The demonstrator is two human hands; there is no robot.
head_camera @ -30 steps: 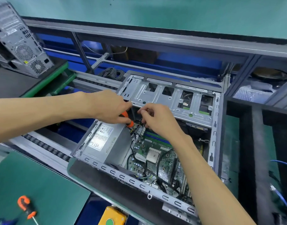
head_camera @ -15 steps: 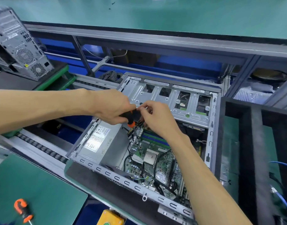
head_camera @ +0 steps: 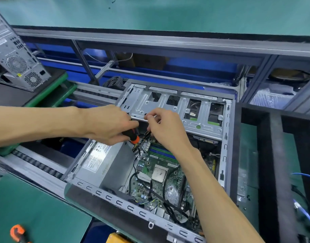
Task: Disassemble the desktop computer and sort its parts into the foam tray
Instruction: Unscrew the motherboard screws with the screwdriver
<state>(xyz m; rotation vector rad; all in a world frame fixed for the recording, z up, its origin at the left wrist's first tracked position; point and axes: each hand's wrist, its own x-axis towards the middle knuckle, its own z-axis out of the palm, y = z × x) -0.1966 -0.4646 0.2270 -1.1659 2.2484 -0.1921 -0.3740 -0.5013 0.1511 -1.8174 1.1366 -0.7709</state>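
Observation:
The open desktop case (head_camera: pixel 227 137) lies on its side in front of me. Inside are the grey power supply (head_camera: pixel 101 163), the green motherboard (head_camera: pixel 161 181) and the metal drive cage (head_camera: pixel 168 106). My left hand (head_camera: pixel 106 123) is closed on a black-and-orange screwdriver (head_camera: pixel 132 135), above the gap between power supply and cage. My right hand (head_camera: pixel 166 127) sits just beside it, fingertips pinched at the cage's lower edge over a bundle of cables (head_camera: pixel 140 142). What the fingers pinch is hidden. The black foam tray (head_camera: pixel 273 155) stands to the right.
A second computer tower (head_camera: pixel 15 57) stands at the far left on a green-edged pallet. Another orange-handled tool (head_camera: pixel 18 233) lies on the green mat at the bottom left. A yellow box (head_camera: pixel 119 238) sits below the case. Blue cables (head_camera: pixel 305 176) lie in the tray at right.
Both hands have risen slightly from the cables toward the drive cage's lower edge. The screwdriver stays in my left hand.

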